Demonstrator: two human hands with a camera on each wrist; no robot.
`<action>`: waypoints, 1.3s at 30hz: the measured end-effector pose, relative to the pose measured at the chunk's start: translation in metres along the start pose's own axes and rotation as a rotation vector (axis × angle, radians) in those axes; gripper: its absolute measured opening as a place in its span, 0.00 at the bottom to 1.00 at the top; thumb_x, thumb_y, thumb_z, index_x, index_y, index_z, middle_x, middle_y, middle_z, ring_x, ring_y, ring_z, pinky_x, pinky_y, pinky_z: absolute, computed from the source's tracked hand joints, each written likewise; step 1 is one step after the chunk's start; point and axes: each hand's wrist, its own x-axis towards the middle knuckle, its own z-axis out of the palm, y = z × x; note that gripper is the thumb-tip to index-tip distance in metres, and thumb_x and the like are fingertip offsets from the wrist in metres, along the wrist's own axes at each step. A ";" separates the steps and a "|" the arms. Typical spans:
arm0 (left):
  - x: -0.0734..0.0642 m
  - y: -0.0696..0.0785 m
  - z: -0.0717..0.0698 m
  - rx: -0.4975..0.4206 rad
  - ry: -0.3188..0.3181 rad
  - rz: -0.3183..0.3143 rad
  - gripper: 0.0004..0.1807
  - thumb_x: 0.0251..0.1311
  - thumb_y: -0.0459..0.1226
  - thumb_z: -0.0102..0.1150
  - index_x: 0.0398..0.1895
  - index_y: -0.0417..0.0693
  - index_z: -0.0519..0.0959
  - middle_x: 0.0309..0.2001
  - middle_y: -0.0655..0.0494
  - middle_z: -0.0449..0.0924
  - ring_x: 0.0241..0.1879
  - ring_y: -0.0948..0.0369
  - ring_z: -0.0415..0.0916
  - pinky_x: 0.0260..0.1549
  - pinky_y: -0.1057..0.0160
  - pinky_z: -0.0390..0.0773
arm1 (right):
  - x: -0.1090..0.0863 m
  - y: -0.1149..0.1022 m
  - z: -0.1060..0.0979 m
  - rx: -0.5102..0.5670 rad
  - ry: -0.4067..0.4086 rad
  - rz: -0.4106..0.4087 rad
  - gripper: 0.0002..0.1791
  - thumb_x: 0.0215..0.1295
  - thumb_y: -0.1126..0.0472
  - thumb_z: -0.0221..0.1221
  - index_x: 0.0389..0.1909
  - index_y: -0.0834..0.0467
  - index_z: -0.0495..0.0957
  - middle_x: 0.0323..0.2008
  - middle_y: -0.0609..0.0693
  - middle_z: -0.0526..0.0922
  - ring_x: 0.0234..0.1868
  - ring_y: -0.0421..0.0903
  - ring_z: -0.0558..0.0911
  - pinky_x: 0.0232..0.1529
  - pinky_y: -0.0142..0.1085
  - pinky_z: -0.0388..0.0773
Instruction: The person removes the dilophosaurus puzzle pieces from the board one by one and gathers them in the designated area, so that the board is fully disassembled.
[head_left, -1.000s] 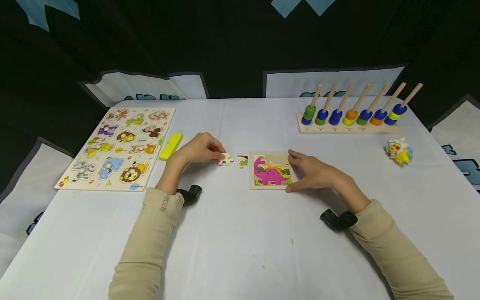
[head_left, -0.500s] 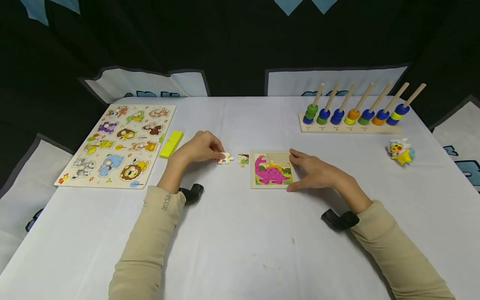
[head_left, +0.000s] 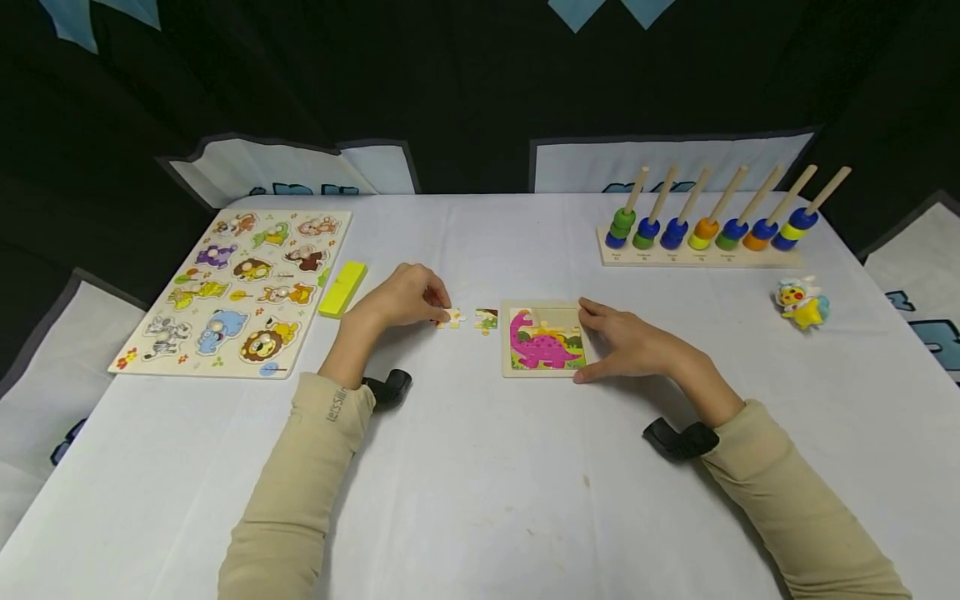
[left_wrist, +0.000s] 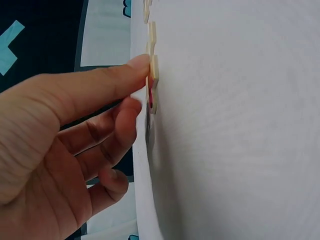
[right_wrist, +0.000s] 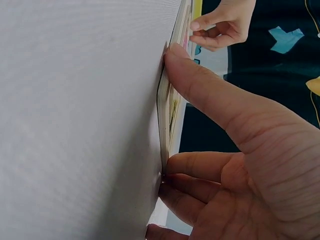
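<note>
My left hand (head_left: 408, 296) pinches a small jigsaw piece (left_wrist: 154, 82) between thumb and fingers, low over the white table. A light piece with yellow marks (head_left: 457, 317) lies right at the fingertips, and a green patterned piece (head_left: 487, 319) lies further right. Beside that is a small wooden puzzle tray (head_left: 543, 374), holding joined pieces that show a pink dinosaur; bare wood shows at its upper part. My right hand (head_left: 630, 342) grips the tray's right side, thumb at the near corner and fingers at the far one. The left fingers partly hide the pinched piece.
A large animal peg puzzle board (head_left: 252, 287) lies at the left, with a yellow block (head_left: 342, 289) beside it. At the back right stands a wooden peg rack (head_left: 701, 258) with coloured rings. A small yellow toy figure (head_left: 800, 304) is in front of its right end.
At the left fingertips the light piece has shifted slightly and shows more yellow. The left hand has barely moved; the right hand and the tray stay in place.
</note>
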 end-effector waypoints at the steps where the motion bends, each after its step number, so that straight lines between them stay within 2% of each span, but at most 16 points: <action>1: 0.000 0.000 0.000 -0.011 -0.008 0.007 0.06 0.51 0.33 0.70 0.31 0.41 0.84 0.29 0.50 0.82 0.33 0.58 0.73 0.36 0.64 0.71 | 0.000 0.000 0.000 -0.001 0.000 -0.001 0.55 0.50 0.47 0.71 0.71 0.69 0.53 0.75 0.64 0.46 0.75 0.64 0.48 0.70 0.57 0.52; 7: 0.000 -0.002 0.000 -0.011 -0.029 0.029 0.04 0.54 0.35 0.68 0.30 0.43 0.84 0.26 0.53 0.81 0.31 0.59 0.71 0.34 0.65 0.69 | 0.000 0.001 0.000 0.011 0.002 -0.004 0.55 0.50 0.47 0.71 0.71 0.69 0.52 0.75 0.64 0.46 0.75 0.64 0.48 0.70 0.57 0.51; 11: 0.004 0.003 0.002 0.009 -0.023 0.037 0.07 0.58 0.37 0.65 0.34 0.42 0.85 0.29 0.52 0.82 0.34 0.57 0.71 0.38 0.62 0.70 | -0.001 0.002 0.001 0.020 -0.003 -0.001 0.56 0.50 0.46 0.70 0.71 0.69 0.52 0.75 0.64 0.46 0.75 0.64 0.47 0.70 0.57 0.51; 17: 0.021 0.028 0.010 0.000 -0.030 0.070 0.13 0.60 0.40 0.62 0.45 0.42 0.84 0.42 0.49 0.83 0.43 0.55 0.72 0.48 0.58 0.73 | -0.002 0.004 0.000 0.014 -0.003 -0.005 0.56 0.51 0.46 0.70 0.71 0.69 0.52 0.75 0.65 0.46 0.75 0.65 0.48 0.70 0.58 0.51; 24: 0.039 0.060 0.021 0.009 -0.098 0.120 0.10 0.61 0.39 0.62 0.41 0.44 0.84 0.40 0.52 0.84 0.42 0.58 0.75 0.47 0.60 0.75 | -0.002 0.002 0.000 0.033 0.002 -0.019 0.55 0.52 0.46 0.70 0.71 0.69 0.52 0.75 0.65 0.46 0.75 0.64 0.47 0.70 0.58 0.51; 27: 0.041 0.070 0.027 0.034 -0.135 0.116 0.09 0.57 0.40 0.66 0.38 0.45 0.84 0.38 0.53 0.82 0.40 0.59 0.73 0.44 0.62 0.75 | 0.000 0.001 0.001 0.030 -0.002 -0.029 0.55 0.52 0.45 0.69 0.71 0.69 0.52 0.75 0.65 0.46 0.75 0.65 0.48 0.70 0.58 0.52; 30: 0.040 0.078 0.033 0.087 -0.153 0.083 0.11 0.51 0.40 0.71 0.37 0.47 0.84 0.37 0.55 0.80 0.40 0.59 0.72 0.42 0.61 0.74 | 0.000 0.001 0.002 0.020 -0.006 -0.035 0.55 0.52 0.46 0.69 0.71 0.69 0.51 0.75 0.65 0.46 0.74 0.64 0.48 0.70 0.57 0.52; 35: 0.038 0.087 0.037 0.181 -0.118 0.044 0.13 0.48 0.40 0.73 0.37 0.48 0.83 0.39 0.55 0.78 0.41 0.58 0.73 0.41 0.59 0.75 | 0.000 0.003 0.002 0.003 0.000 -0.035 0.56 0.51 0.45 0.70 0.71 0.70 0.52 0.75 0.65 0.46 0.74 0.64 0.49 0.70 0.57 0.52; 39: 0.038 0.089 0.037 0.202 -0.124 0.038 0.15 0.50 0.40 0.72 0.39 0.46 0.81 0.39 0.54 0.77 0.41 0.58 0.71 0.40 0.60 0.73 | 0.000 0.003 0.001 0.004 0.003 -0.029 0.56 0.51 0.45 0.70 0.71 0.70 0.52 0.75 0.65 0.46 0.74 0.65 0.49 0.70 0.57 0.53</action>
